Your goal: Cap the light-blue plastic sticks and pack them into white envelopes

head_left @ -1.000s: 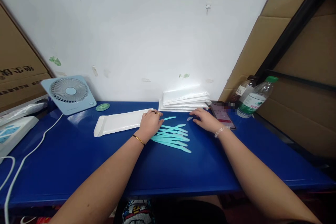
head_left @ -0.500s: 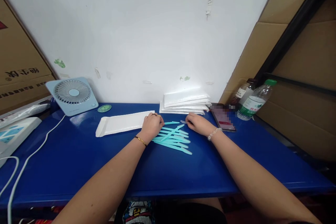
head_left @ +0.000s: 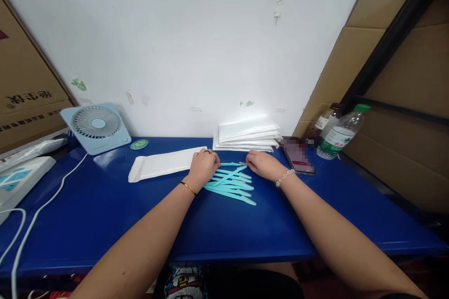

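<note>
Between my hands, a thin turquoise stick-like tool is pinched at its left end by my left hand. My right hand pinches a small translucent cap, which meets the tool's right tip. Just below lie several more turquoise tools, fanned out and overlapping, their left ends partly hidden by my left hand. A long white padded envelope lies to the left, its right end behind my left hand.
Behind my hands, white envelopes are stacked against the wall. A phone and two bottles stand or lie right. A blue fan, green disc and white power strip are left on the blue table.
My right hand has moved slightly left with the cap, closing the gap to the tip of the tool in my left hand. The view has shifted a little.
</note>
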`<state>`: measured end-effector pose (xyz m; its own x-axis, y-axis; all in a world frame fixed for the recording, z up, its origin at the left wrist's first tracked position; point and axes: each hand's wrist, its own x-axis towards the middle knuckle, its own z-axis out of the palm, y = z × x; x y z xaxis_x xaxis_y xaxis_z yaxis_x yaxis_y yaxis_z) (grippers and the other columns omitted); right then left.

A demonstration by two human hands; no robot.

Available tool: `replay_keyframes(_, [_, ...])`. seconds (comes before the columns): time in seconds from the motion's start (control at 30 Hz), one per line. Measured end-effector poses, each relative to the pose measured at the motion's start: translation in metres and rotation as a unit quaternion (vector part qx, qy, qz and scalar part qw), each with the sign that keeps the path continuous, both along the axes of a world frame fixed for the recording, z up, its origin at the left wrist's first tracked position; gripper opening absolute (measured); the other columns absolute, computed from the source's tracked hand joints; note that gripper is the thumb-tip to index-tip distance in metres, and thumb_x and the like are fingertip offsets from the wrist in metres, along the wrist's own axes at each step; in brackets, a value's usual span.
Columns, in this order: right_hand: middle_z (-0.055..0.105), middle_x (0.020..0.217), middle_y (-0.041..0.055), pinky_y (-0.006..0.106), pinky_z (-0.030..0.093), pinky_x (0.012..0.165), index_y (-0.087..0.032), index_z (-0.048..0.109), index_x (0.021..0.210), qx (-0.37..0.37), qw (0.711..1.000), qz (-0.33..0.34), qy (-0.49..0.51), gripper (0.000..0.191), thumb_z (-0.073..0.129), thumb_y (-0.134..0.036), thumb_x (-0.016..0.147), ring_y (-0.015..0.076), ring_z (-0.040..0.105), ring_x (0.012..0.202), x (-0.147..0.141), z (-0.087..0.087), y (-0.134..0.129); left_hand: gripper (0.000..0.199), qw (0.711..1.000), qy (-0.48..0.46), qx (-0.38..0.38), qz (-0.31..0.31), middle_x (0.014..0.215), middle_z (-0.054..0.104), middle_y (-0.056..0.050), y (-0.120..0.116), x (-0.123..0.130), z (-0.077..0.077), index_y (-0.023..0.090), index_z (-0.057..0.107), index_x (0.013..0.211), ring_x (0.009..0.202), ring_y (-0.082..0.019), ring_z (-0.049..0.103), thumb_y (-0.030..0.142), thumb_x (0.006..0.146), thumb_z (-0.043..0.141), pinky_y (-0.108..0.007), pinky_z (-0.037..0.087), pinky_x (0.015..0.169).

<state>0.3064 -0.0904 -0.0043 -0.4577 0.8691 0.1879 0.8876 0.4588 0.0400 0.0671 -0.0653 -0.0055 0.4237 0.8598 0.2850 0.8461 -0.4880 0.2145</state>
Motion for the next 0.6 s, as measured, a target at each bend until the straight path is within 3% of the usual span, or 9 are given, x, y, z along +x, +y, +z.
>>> replay_keyframes(0.6, [0.063, 0.091, 0.0078, 0.028, 0.034, 0.068, -0.017, 0.061, 0.085, 0.002, 0.999, -0.002, -0.050, 0.022, 0.041, -0.021, 0.092, 0.0165, 0.057, 0.074, -0.0042, 0.0066, -0.0048, 0.011, 1.000, -0.013, 0.003, -0.009, 0.091, 0.065, -0.004, -0.0009, 0.0015, 0.0006, 0.023, 0.067, 0.076, 0.100, -0.024, 0.052, 0.029, 0.080, 0.058, -0.038, 0.038, 0.087])
